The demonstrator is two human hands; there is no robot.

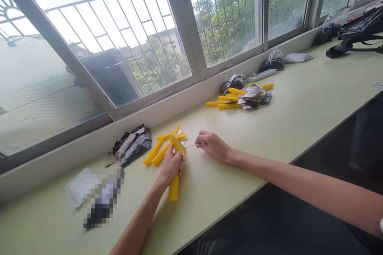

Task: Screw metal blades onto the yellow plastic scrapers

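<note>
My left hand [171, 166] is closed around a yellow T-shaped handle [174, 189], its round grip pointing down toward me. A thin metal edge shows along the handle's wide head. From the right, my right hand [214, 146] pinches a thin metal rod [190, 146], whose far end meets the yellow head. The rod's grip end is mostly hidden by my fingers, so its exact kind is unclear. Just behind my left hand lie several similar yellow handles [152, 154] on the pale green table [239, 139].
Left of the handles sits a black plastic packet [137, 147]. A clear plastic packet [80, 187] and a blurred-out item [104, 199] lie nearer. Farther right is a pile of yellow handles [229, 98] with labels. Bags [271, 63] line the window wall [167, 101].
</note>
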